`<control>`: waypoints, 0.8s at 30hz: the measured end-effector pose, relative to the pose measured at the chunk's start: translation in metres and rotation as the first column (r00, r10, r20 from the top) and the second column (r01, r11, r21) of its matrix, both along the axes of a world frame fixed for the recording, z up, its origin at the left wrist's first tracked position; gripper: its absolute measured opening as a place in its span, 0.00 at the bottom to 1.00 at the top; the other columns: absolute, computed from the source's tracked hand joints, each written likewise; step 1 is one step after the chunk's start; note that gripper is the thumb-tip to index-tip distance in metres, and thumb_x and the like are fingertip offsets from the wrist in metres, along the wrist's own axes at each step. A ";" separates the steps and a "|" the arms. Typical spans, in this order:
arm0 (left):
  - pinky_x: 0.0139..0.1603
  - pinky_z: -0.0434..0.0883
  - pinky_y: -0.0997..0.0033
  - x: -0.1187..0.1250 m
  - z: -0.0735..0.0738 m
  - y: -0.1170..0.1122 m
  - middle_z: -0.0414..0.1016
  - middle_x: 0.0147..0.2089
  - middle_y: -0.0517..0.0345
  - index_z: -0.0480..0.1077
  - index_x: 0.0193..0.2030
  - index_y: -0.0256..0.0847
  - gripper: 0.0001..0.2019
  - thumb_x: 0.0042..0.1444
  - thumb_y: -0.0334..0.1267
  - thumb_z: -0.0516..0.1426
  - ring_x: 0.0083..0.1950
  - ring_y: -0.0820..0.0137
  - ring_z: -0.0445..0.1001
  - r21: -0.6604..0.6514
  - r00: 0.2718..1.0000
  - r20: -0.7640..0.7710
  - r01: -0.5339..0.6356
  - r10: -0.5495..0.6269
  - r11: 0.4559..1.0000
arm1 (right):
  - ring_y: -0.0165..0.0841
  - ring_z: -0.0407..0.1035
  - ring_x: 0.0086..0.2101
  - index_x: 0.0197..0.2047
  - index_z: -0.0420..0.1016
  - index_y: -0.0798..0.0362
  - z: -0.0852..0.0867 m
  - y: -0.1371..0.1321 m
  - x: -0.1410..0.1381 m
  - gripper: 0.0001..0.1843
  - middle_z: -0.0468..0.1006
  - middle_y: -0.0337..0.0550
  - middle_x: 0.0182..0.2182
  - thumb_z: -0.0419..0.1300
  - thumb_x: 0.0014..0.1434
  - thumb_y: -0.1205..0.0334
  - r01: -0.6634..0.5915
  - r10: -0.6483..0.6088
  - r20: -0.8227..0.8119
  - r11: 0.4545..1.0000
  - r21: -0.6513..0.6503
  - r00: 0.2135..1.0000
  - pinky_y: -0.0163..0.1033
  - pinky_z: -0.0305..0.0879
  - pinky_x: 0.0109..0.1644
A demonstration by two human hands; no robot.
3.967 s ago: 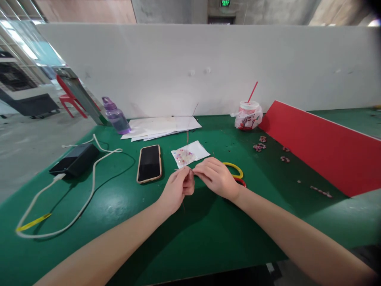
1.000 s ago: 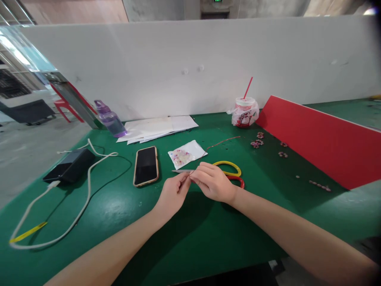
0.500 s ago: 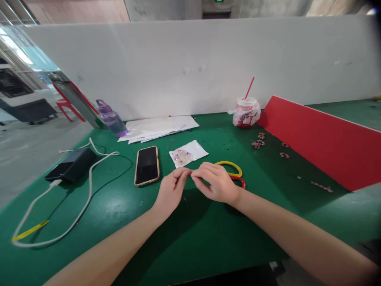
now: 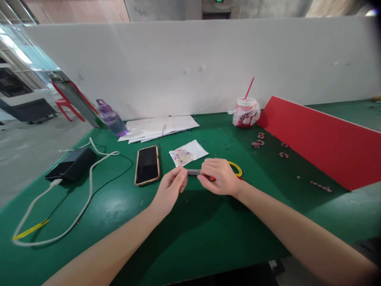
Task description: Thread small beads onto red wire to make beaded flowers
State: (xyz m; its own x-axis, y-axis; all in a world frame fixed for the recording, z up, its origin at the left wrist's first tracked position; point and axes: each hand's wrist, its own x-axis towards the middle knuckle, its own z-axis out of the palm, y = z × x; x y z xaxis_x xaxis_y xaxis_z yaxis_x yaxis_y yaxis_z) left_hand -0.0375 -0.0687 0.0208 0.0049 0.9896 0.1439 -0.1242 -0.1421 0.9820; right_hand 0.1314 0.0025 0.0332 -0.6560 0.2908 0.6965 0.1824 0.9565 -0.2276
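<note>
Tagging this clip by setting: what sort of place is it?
Probably a workshop or factory hall: a wheeled cart stands on a bare grey floor, and a green exit sign shows at the back.

Glossy green surface (image 4: pixel 184 238). On it, L side: blk device (image 4: pixel 71 165) w/ white cable (image 4: pixel 56 182), phone (image 4: pixel 147 166), purple btl (image 4: pixel 112 119). Ctr: pkt of beads (image 4: pixel 187 153); papers (image 4: pixel 157 127) at back. R side: bagged cup (image 4: pixel 245 115), sm. bead clusters (image 4: pixel 258 144), red board (image 4: pixel 321 147).
</note>
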 end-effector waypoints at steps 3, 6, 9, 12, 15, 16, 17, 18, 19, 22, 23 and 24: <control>0.23 0.46 0.73 -0.001 -0.002 0.000 0.47 0.19 0.67 0.55 0.22 0.38 0.20 0.61 0.46 0.52 0.22 0.77 0.45 -0.008 1.000 -0.006 0.010 -0.010 1.000 | 0.25 0.49 0.21 0.18 0.52 0.53 -0.001 0.000 0.000 0.19 0.56 0.33 0.16 0.53 0.58 0.64 0.018 -0.021 -0.032 0.997 -0.077 0.999 0.35 0.46 0.26; 0.23 0.43 0.73 -0.002 -0.002 0.001 0.44 0.18 0.68 0.56 0.22 0.38 0.19 0.60 0.45 0.53 0.21 0.78 0.42 -0.056 0.999 -0.005 0.046 -0.047 0.997 | 0.24 0.44 0.19 0.17 0.46 0.53 0.000 -0.002 -0.001 0.22 0.49 0.31 0.15 0.54 0.57 0.62 0.010 -0.032 -0.083 0.970 -0.245 0.996 0.34 0.43 0.24; 0.22 0.41 0.73 -0.003 -0.001 0.001 0.42 0.17 0.69 0.55 0.21 0.39 0.19 0.59 0.45 0.54 0.20 0.78 0.40 -0.094 0.997 0.038 0.065 -0.062 0.993 | 0.23 0.40 0.20 0.18 0.42 0.52 0.004 -0.005 -0.003 0.24 0.43 0.31 0.16 0.55 0.56 0.61 -0.001 -0.057 -0.111 0.886 -0.463 0.992 0.34 0.40 0.23; 0.20 0.41 0.74 -0.003 0.003 0.002 0.41 0.16 0.70 0.53 0.20 0.39 0.20 0.58 0.45 0.55 0.19 0.79 0.39 -0.129 0.994 0.079 0.079 -0.069 0.988 | 0.23 0.39 0.21 0.18 0.40 0.52 0.006 -0.006 -0.003 0.26 0.41 0.31 0.17 0.55 0.57 0.59 -0.007 -0.088 -0.125 0.791 -0.611 0.988 0.34 0.38 0.23; 0.19 0.40 0.74 -0.004 0.007 0.004 0.40 0.16 0.71 0.54 0.21 0.40 0.21 0.57 0.48 0.55 0.18 0.80 0.38 -0.204 0.995 0.045 0.091 -0.084 0.975 | 0.23 0.39 0.20 0.18 0.40 0.52 0.006 -0.002 -0.002 0.26 0.41 0.31 0.17 0.54 0.57 0.58 0.018 -0.120 -0.109 0.751 -0.660 0.987 0.33 0.39 0.22; 0.19 0.39 0.74 -0.005 0.008 0.005 0.40 0.15 0.71 0.56 0.21 0.39 0.20 0.57 0.49 0.55 0.17 0.80 0.38 -0.229 0.995 0.020 0.095 -0.093 0.969 | 0.22 0.39 0.20 0.18 0.40 0.52 0.006 0.001 -0.001 0.26 0.41 0.31 0.17 0.54 0.57 0.58 0.035 -0.130 -0.094 0.749 -0.662 0.987 0.33 0.39 0.22; 0.18 0.39 0.75 -0.006 0.009 0.006 0.41 0.15 0.71 0.59 0.22 0.39 0.20 0.57 0.50 0.55 0.17 0.80 0.38 -0.251 0.995 -0.008 0.097 -0.103 0.963 | 0.22 0.39 0.20 0.18 0.41 0.52 0.006 0.003 0.000 0.25 0.41 0.31 0.17 0.53 0.57 0.58 0.054 -0.137 -0.076 0.753 -0.656 0.988 0.33 0.39 0.22; 0.18 0.39 0.75 -0.007 0.010 0.007 0.41 0.15 0.72 0.62 0.24 0.38 0.19 0.57 0.50 0.54 0.17 0.80 0.39 -0.272 0.993 -0.040 0.095 -0.110 0.958 | 0.22 0.40 0.19 0.17 0.41 0.52 0.005 0.006 0.001 0.25 0.42 0.31 0.16 0.53 0.58 0.58 0.075 -0.144 -0.056 0.763 -0.642 0.988 0.33 0.40 0.22; 0.18 0.40 0.75 -0.008 0.011 0.008 0.41 0.15 0.72 0.65 0.26 0.38 0.18 0.58 0.51 0.54 0.16 0.80 0.39 -0.289 0.990 -0.079 0.087 -0.114 0.953 | 0.22 0.40 0.19 0.17 0.41 0.53 0.005 0.008 0.002 0.25 0.42 0.31 0.16 0.52 0.58 0.59 0.097 -0.152 -0.038 0.780 -0.618 0.988 0.33 0.40 0.22; 0.18 0.40 0.75 -0.011 0.013 0.011 0.42 0.14 0.72 0.70 0.32 0.37 0.17 0.58 0.51 0.53 0.16 0.80 0.41 -0.324 0.971 -0.212 0.035 -0.109 0.945 | 0.22 0.40 0.19 0.16 0.41 0.53 0.002 0.015 0.003 0.25 0.43 0.31 0.15 0.52 0.58 0.59 0.158 -0.184 -0.001 0.846 -0.509 0.983 0.33 0.40 0.22; 0.18 0.41 0.76 -0.011 0.014 0.012 0.42 0.14 0.71 0.70 0.32 0.37 0.17 0.58 0.51 0.53 0.16 0.80 0.41 -0.327 0.962 -0.254 0.015 -0.103 0.945 | 0.22 0.40 0.19 0.16 0.41 0.53 0.000 0.016 0.004 0.25 0.43 0.31 0.15 0.52 0.57 0.60 0.174 -0.194 0.006 0.866 -0.469 0.981 0.33 0.40 0.22; 0.18 0.41 0.76 -0.012 0.014 0.012 0.43 0.14 0.71 0.70 0.32 0.37 0.18 0.58 0.51 0.52 0.16 0.80 0.41 -0.328 0.951 -0.292 -0.001 -0.100 0.945 | 0.22 0.40 0.19 0.16 0.41 0.53 -0.001 0.017 0.004 0.25 0.43 0.32 0.15 0.52 0.57 0.61 0.183 -0.198 0.012 0.882 -0.434 0.980 0.33 0.40 0.22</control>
